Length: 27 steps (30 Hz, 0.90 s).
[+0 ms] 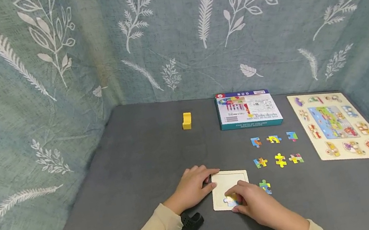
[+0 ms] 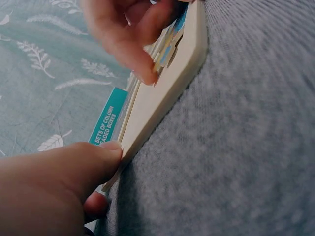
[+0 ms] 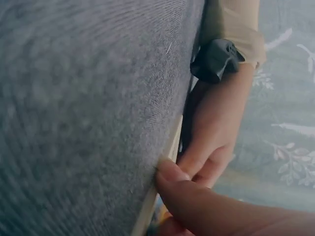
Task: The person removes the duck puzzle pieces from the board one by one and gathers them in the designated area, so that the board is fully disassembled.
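Note:
A square wooden puzzle tray (image 1: 227,180) with a raised rim lies on the table. My left hand (image 1: 190,187) holds its far left corner, the index finger along the far edge and the thumb (image 2: 110,151) on the left side. Over the tray's near right part, my right hand (image 1: 258,202) holds a blue and yellow puzzle piece (image 1: 230,201) between thumb and index finger. That thumb (image 3: 172,172) is at the tray's near edge. The right hand partly covers the piece; whether it lies flat cannot be told.
Several loose pieces, among them a yellow one (image 1: 280,160) and a green-blue one (image 1: 265,186), lie right of the tray. Behind stands a flat teal-edged box (image 1: 249,110). A picture board (image 1: 307,127) lies far right, and a yellow block (image 1: 187,121) sits at the back.

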Each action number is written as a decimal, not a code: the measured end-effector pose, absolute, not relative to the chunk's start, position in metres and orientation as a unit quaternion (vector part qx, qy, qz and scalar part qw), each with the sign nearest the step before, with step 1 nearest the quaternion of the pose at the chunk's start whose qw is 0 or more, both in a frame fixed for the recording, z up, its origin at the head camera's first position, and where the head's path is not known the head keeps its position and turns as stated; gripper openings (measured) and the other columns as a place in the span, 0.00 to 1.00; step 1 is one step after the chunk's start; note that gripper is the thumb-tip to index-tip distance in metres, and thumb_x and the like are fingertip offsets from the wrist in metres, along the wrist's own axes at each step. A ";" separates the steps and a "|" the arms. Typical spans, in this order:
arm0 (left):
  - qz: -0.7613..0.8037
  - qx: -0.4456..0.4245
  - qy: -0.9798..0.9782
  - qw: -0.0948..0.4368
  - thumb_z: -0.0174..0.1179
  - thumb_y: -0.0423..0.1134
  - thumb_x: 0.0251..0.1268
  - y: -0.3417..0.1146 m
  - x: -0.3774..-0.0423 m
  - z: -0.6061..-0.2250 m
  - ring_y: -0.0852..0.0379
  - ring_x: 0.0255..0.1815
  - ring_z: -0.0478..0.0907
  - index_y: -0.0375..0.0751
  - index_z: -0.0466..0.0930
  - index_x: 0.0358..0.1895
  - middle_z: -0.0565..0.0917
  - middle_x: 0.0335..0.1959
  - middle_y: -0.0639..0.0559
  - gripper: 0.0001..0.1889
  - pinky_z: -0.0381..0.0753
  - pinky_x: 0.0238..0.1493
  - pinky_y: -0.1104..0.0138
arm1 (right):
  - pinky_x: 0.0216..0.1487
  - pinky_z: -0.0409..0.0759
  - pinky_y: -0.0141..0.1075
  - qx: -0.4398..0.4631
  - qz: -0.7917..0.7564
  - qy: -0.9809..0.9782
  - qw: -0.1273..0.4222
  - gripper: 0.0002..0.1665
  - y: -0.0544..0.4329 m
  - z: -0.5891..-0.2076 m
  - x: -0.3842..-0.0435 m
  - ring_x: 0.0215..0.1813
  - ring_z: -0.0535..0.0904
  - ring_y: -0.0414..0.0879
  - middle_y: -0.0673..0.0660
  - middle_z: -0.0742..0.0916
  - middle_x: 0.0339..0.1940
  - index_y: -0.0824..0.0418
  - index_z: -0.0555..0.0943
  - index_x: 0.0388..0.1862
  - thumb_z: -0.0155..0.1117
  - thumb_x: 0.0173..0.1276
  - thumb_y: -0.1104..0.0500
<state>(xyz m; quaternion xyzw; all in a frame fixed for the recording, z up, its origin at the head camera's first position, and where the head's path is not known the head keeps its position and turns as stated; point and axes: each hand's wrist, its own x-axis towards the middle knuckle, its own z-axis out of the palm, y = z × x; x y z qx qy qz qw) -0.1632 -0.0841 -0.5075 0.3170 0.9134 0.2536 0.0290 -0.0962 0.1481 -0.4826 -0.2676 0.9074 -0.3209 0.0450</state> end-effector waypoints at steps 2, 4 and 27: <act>0.251 0.314 0.915 0.034 0.65 0.46 0.77 -0.084 -0.163 -0.508 0.62 0.34 0.63 0.51 0.82 0.69 0.67 0.31 0.63 0.21 0.59 0.44 0.61 | 0.34 0.74 0.32 -0.259 -0.343 0.901 0.060 0.22 0.149 -0.484 -0.098 0.30 0.68 0.33 0.45 0.73 0.34 0.57 0.84 0.49 0.84 0.57 0.66; 0.250 0.312 0.916 0.037 0.65 0.46 0.77 -0.084 -0.164 -0.508 0.62 0.34 0.63 0.51 0.82 0.69 0.67 0.31 0.63 0.21 0.59 0.43 0.60 | 0.35 0.75 0.32 -0.250 -0.363 0.894 0.075 0.23 0.150 -0.484 -0.100 0.31 0.68 0.34 0.47 0.73 0.38 0.55 0.82 0.48 0.83 0.58 0.66; 0.257 0.319 0.912 0.026 0.64 0.45 0.78 -0.081 -0.164 -0.509 0.62 0.33 0.62 0.51 0.81 0.69 0.67 0.31 0.63 0.20 0.59 0.43 0.60 | 0.32 0.80 0.35 -0.067 -0.359 0.930 0.047 0.12 0.265 -0.454 -0.118 0.34 0.85 0.43 0.52 0.89 0.35 0.67 0.87 0.48 0.76 0.66 0.67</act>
